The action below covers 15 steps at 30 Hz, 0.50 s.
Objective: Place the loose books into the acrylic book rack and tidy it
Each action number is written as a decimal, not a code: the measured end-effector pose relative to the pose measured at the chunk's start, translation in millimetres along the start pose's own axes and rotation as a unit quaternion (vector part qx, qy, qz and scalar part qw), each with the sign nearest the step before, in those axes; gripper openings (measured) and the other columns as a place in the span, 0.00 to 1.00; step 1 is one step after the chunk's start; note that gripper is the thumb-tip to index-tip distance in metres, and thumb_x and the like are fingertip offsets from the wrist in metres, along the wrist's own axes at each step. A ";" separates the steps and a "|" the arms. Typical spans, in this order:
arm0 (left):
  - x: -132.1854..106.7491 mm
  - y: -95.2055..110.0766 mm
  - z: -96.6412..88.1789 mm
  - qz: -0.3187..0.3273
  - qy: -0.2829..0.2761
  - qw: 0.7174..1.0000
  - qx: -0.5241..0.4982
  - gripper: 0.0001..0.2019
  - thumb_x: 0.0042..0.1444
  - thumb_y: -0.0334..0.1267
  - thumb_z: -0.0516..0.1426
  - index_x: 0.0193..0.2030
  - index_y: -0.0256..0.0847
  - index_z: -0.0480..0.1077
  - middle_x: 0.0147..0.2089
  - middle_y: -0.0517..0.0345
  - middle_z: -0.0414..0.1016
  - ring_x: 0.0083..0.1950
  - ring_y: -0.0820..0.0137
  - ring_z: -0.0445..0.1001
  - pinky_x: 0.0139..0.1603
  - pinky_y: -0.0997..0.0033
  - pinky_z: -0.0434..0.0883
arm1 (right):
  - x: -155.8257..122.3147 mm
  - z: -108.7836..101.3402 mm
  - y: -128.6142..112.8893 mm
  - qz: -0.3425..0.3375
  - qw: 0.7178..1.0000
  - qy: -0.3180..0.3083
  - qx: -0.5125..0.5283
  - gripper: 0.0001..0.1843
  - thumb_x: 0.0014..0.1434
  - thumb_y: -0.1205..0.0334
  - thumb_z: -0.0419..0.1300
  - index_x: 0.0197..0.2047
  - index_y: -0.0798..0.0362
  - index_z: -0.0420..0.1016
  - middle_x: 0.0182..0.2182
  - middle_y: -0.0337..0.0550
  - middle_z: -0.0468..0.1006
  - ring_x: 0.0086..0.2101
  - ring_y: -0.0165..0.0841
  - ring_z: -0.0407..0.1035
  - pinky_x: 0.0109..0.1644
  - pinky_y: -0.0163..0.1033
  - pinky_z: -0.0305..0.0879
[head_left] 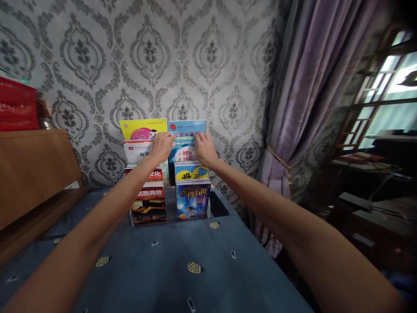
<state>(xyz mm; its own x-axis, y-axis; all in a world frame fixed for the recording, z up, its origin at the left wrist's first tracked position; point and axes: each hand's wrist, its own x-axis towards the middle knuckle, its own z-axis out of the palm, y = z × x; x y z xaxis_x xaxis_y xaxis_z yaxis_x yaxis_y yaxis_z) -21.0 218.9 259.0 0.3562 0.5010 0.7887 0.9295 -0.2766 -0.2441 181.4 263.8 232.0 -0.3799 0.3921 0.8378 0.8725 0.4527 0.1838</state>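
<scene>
A tiered rack of books (169,174) stands at the far end of a blue-covered table (169,261), against the wall. Both my arms reach out to it. My left hand (161,147) and my right hand (203,148) grip the two top corners of a light-blue book with a fish picture (183,153) in the right column's second row from the top. Fingers of both hands curl over its upper edge. Behind it stands another blue book (186,127); a yellow book (142,128) is at top left. A starry-cover book (193,199) is at the front right.
A wooden cabinet (32,169) with a red basket (17,104) on top stands to the left. A black flat object (217,204) lies right of the rack. Purple curtains (302,108) and a window (384,87) are at the right, with dark furniture below.
</scene>
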 end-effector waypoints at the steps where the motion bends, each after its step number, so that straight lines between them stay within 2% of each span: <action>1: 1.3 -1.0 1.1 0.001 0.001 1.000 -0.003 0.15 0.66 0.29 0.49 0.47 0.37 0.77 0.45 0.47 0.77 0.48 0.59 0.73 0.51 0.60 0.67 | 0.8 3.1 1.4 -0.005 1.000 0.007 0.004 0.21 0.67 0.71 0.43 0.57 0.65 0.69 0.51 0.61 0.73 0.50 0.47 0.62 0.59 0.49 0.59; 6: 4.5 -2.9 3.0 0.002 0.000 1.000 -0.013 0.15 0.66 0.28 0.49 0.49 0.36 0.77 0.45 0.46 0.78 0.48 0.59 0.73 0.52 0.60 0.68 | -0.3 9.6 3.9 -0.013 0.999 0.025 0.016 0.22 0.66 0.72 0.43 0.59 0.64 0.67 0.51 0.61 0.73 0.50 0.47 0.62 0.58 0.51 0.60; 10: 1.8 -2.4 0.5 0.008 -0.006 1.000 0.004 0.15 0.65 0.27 0.49 0.50 0.34 0.76 0.47 0.44 0.77 0.51 0.57 0.72 0.54 0.57 0.69 | -0.6 8.5 5.7 -0.006 1.000 0.013 0.021 0.23 0.63 0.74 0.44 0.59 0.65 0.67 0.52 0.62 0.73 0.51 0.47 0.63 0.59 0.51 0.60; 13: -7.9 2.3 -4.0 0.021 0.014 1.000 -0.005 0.17 0.65 0.27 0.47 0.56 0.35 0.72 0.54 0.44 0.75 0.56 0.58 0.70 0.58 0.55 0.67 | -2.7 3.4 8.4 -0.010 0.999 0.006 0.038 0.26 0.63 0.75 0.44 0.62 0.65 0.64 0.55 0.62 0.72 0.54 0.47 0.63 0.61 0.54 0.59; 15: -19.4 9.7 -7.3 0.032 0.042 0.998 -0.018 0.19 0.66 0.27 0.46 0.60 0.35 0.68 0.61 0.44 0.71 0.60 0.58 0.67 0.62 0.53 0.64 | -9.4 -4.1 8.2 -0.002 0.999 0.022 0.050 0.27 0.64 0.74 0.44 0.65 0.63 0.61 0.59 0.60 0.69 0.58 0.47 0.61 0.64 0.56 0.56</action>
<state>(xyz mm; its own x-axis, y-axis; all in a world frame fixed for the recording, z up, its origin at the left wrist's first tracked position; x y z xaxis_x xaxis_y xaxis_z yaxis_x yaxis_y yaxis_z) -19.6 200.5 245.5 0.4033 0.4107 0.8177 0.9009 -0.3348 -0.2762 193.4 260.5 227.7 -0.3681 0.3551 0.8593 0.8350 0.5329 0.1374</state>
